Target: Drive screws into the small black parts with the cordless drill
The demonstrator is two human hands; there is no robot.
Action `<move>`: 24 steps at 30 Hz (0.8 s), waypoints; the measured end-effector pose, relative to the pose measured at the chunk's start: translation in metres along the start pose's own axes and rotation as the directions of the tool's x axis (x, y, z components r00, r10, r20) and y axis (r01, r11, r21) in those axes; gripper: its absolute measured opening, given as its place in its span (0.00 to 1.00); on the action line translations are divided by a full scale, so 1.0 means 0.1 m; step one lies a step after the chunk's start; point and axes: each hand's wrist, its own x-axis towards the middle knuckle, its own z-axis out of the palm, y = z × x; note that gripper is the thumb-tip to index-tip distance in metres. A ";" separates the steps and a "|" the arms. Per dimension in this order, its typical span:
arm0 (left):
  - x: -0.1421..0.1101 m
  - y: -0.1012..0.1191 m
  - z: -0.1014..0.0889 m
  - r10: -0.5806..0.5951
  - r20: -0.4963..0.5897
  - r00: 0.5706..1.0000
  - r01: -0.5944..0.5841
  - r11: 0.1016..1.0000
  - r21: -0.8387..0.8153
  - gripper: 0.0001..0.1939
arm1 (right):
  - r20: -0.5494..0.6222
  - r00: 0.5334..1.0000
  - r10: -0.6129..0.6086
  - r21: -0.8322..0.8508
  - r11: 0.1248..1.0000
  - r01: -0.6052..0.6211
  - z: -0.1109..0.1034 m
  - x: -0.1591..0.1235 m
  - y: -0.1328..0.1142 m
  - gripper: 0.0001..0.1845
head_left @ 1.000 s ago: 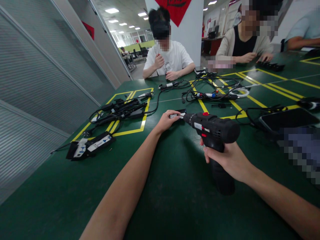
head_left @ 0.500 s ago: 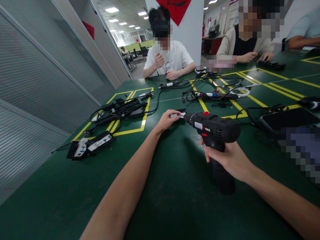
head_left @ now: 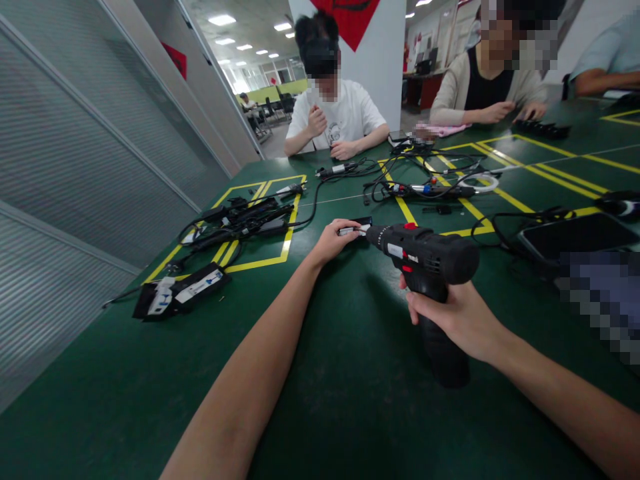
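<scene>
My right hand [head_left: 453,313] is wrapped round the grip of a black cordless drill [head_left: 425,250] with red details. The drill points left and away from me, its chuck close to my left fingertips. On the green table my left hand [head_left: 336,241] presses its fingers on a small black part with a white face [head_left: 361,227]. Much of that part lies under the fingers and behind the chuck. The drill's tip reaches the part, but I cannot tell whether it touches it.
Black cables and devices [head_left: 250,217] lie left within yellow tape. Nearer is an opened black casing [head_left: 183,293] with white labels. A cabled pen-like tool [head_left: 430,191] lies beyond the drill, a dark tablet-like slab [head_left: 580,237] at right. People sit across the table [head_left: 125,373].
Both hands and the drill hold nearly the same place. The whole view has shifted very slightly, and the person at the far right side has turned their head a little.
</scene>
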 end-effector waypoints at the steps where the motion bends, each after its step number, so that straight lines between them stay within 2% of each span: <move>1: 0.00 0.00 0.00 0.006 0.000 1.000 -0.006 1.000 0.000 0.14 | 0.004 1.000 -0.002 0.002 1.000 0.002 0.00 0.00 0.00 0.05; 11: -0.01 0.03 -0.01 -0.018 0.014 1.000 0.018 1.000 0.024 0.14 | -0.017 1.000 0.023 0.032 0.999 -0.022 0.02 0.00 -0.07 0.07; 24: 0.00 -0.01 0.00 -0.003 0.010 1.000 0.003 1.000 0.011 0.15 | -0.004 1.000 0.015 0.036 0.999 -0.015 0.02 0.01 -0.03 0.06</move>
